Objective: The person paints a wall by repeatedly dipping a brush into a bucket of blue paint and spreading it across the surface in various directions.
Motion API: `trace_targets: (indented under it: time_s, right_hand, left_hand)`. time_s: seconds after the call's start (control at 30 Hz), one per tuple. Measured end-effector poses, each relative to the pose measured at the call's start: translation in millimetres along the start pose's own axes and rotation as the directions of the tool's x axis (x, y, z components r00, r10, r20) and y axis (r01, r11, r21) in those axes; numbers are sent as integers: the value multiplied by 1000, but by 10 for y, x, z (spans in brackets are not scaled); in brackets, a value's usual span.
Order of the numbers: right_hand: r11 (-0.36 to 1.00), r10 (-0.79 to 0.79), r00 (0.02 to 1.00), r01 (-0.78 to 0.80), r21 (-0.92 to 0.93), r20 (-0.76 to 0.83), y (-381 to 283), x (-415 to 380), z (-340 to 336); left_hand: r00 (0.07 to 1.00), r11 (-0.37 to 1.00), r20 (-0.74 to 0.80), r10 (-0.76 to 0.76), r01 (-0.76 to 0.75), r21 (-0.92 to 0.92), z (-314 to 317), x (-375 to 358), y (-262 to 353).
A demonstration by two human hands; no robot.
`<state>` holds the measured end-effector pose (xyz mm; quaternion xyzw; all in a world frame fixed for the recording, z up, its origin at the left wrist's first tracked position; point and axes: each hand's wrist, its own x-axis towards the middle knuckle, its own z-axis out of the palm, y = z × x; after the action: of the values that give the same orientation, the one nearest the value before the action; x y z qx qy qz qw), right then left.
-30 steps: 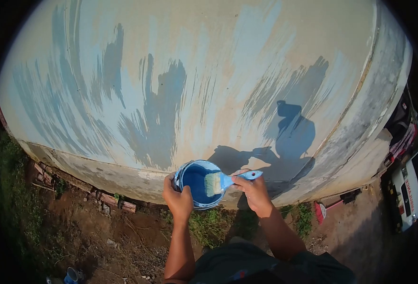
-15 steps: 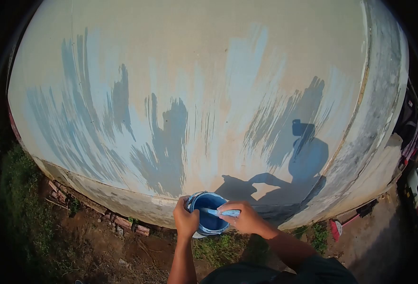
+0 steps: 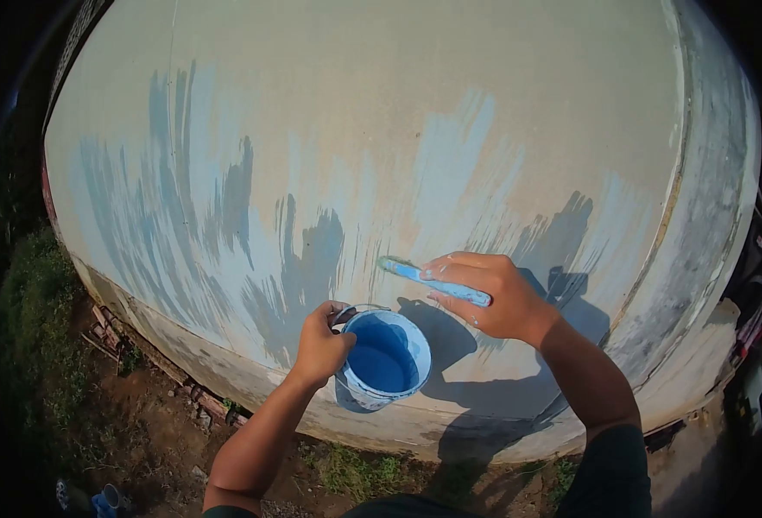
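Note:
My left hand (image 3: 325,345) grips the rim of a small white bucket (image 3: 372,397) at its left side, thumb over the edge. Blue paint (image 3: 381,361) lies inside, and the thin wire handle rests at the back of the rim. In my right hand (image 3: 497,298) is a paintbrush (image 3: 437,283) with a blue-smeared handle, raised above and right of the bucket. Its bristles point left, close to the wall. Specks of paint dot my right fingers. The beige wall (image 3: 346,95) carries uneven light-blue and grey-blue strokes across its lower half.
My shadow (image 3: 571,302) falls on the wall at the right. Grass (image 3: 44,345) and bare soil run along the wall's foot, with broken bricks (image 3: 109,337) at the left. A blue container (image 3: 107,499) stands on the ground at the lower left.
The paintbrush has come out of the bucket and moved up to the wall in my right hand. My left hand has raised the bucket a little, and the view has shifted.

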<state>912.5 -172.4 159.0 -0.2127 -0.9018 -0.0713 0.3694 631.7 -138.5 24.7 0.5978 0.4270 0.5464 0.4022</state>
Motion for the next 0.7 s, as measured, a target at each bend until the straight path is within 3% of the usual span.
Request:
trace_targets:
  time_s: [0.1,0.13,0.17,0.2,0.23,0.3,0.43,0.5,0.57,0.6,0.67,0.7]
  right_hand:
    - [874,-250,967,201,-443,-55,249,567,-307]
    - [873,-265,963,217,-437,-51,342,724,-369]
    - [749,-358,933,260,-610,-42,444,871,-419]
    - [593,-443,896,275,-757,-21,536,986,-450]
    - [594,-451,892,278,-755,-26,624,1074,-459]
    - [435,-453,891,190,-880,-31,790,1190,-412]
    - [427,-391,920,195,-883,14,1002,1147,-123]
    - [427,-433,893,322,-845,122,1008,913,146]
    - [587,-355,909,398,-705,218,957,657,373]
    - [586,-359,906,407,-701,226,901,581,414]
    - [833,-170,935,305,-462,312,772,532,406]
    - [845,-87,948,232,-481,305,741,531,382]
  left_hand:
    - [998,999,-29,47,-48,-3,35,156,338]
    - [997,998,-36,68,-67,18,39,195,462]
    - [996,997,-50,74,-73,19,37,239,563]
    - [995,996,-56,82,-80,32,34,283,656]
    - [994,995,-60,88,-85,46,24,318,741]
    - [994,996,-78,78,-73,57,-9,356,920]
    - [984,990,-138,116,-103,102,-85,348,980]
    - [977,986,-164,132,-112,123,-155,310,974]
    - [981,987,-154,116,-96,129,-274,273,876]
    - [981,988,-161,112,-93,122,-309,234,855]
    - [983,978,-156,94,-62,202,-398,172,871]
    - [985,974,-148,90,-56,218,-448,163,843]
